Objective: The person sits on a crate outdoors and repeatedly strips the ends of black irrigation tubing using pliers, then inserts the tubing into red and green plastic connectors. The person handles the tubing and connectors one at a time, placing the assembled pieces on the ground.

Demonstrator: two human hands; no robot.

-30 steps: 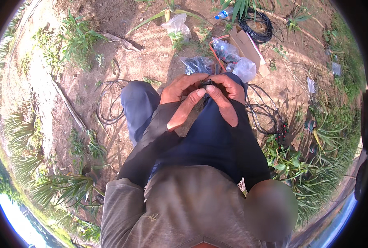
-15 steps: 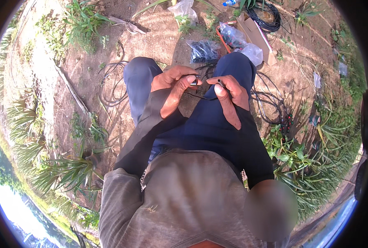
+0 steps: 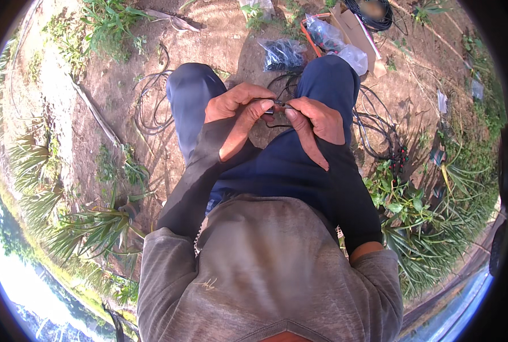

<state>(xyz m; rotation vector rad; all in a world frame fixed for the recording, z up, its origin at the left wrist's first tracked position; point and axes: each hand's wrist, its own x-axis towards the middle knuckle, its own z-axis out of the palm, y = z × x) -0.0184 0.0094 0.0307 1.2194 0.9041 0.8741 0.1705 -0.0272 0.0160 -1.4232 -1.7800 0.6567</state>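
Note:
I sit on bare earth with my knees apart, both hands raised between them. My left hand (image 3: 238,112) and my right hand (image 3: 313,120) meet fingertip to fingertip, pinching a small dark fitting (image 3: 278,105) on a thin black tube (image 3: 276,85). The tube loops down toward the ground between my legs. What exactly the small piece is stays too small to tell.
A black plastic bag (image 3: 283,53) lies ahead of my knees, with clear plastic bags (image 3: 353,56) and a cardboard box (image 3: 353,28) beyond. Coils of black tubing lie at left (image 3: 151,108), right (image 3: 376,128) and far back (image 3: 373,14). Spiky green plants (image 3: 419,228) border both sides.
The view has tilted down and closer; my hands appear lower in the picture. Both hands stay together on the small fitting, fingers shifting slightly.

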